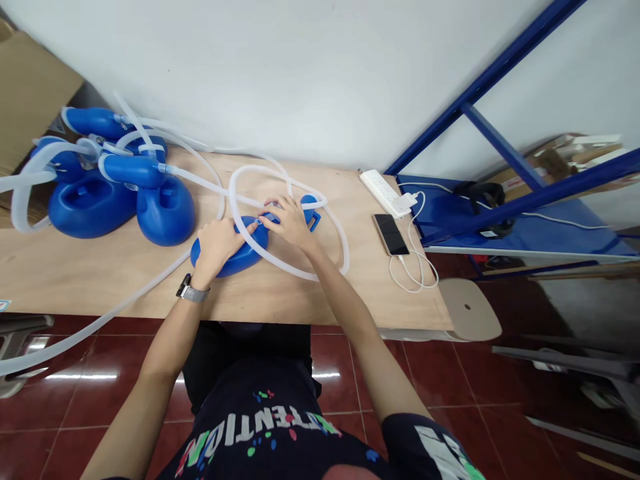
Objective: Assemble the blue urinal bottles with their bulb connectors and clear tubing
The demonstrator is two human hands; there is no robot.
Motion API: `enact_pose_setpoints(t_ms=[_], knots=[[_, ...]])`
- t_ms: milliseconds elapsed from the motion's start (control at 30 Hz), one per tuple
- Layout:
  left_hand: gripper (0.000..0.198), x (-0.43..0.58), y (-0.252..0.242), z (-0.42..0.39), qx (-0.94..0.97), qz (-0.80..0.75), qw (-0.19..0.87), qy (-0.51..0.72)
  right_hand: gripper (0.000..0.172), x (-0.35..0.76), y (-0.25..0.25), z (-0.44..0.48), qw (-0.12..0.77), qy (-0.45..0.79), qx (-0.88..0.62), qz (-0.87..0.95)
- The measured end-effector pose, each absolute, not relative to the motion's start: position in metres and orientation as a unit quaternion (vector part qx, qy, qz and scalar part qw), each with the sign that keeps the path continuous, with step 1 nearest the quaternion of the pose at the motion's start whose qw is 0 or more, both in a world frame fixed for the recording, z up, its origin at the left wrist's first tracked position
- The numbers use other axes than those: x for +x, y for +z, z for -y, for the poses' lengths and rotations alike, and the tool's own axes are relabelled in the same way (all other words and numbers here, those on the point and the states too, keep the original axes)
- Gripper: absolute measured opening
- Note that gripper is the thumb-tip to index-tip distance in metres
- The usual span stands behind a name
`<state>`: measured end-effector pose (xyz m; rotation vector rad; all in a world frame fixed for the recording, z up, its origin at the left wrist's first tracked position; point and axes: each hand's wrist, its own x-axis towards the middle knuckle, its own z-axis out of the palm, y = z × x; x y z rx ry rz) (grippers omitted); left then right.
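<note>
A blue plastic bottle [235, 260] lies on its side on the wooden table in front of me. My left hand [217, 243] is closed over its upper left part, thumb reaching toward the joint. Fingers of my right hand [287, 217] wrap a narrower blue piece at the bottle's right end, and both hands meet near a small clear fitting. Past my right fingers a blue rounded end [309, 200] shows, with a small blue loop [315, 221] beside it. Loops of translucent hose [346, 250] pass over and around the hands. My fingers partly hide the joint.
Several blue bottles [165, 213] with hoses stand at the left, by a cardboard box [35, 80]. A white power strip [381, 190] and a phone [390, 235] on a cable lie right. Beyond are a blue metal frame [450, 130] and a stool [470, 310].
</note>
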<state>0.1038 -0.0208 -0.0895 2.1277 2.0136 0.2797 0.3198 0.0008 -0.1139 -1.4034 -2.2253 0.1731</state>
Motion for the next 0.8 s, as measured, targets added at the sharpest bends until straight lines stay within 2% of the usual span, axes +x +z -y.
enact_pose_setpoints(t_ms=[400,567,800], knots=[[0.089,0.109,-0.085,0.016,0.703,-0.695,0.126,0.081,0.021,0.313,-0.117,-0.003,0.278,0.087,-0.539,0.79],[0.093,0.112,-0.08,0.02,0.698,-0.705,0.118,0.053,0.021,0.307,-0.118,-0.003,0.289,0.081,-0.565,0.768],[0.095,0.11,-0.08,0.022,0.702,-0.703,0.096,0.055,0.053,0.323,-0.13,0.007,0.313,0.059,-0.516,0.795]])
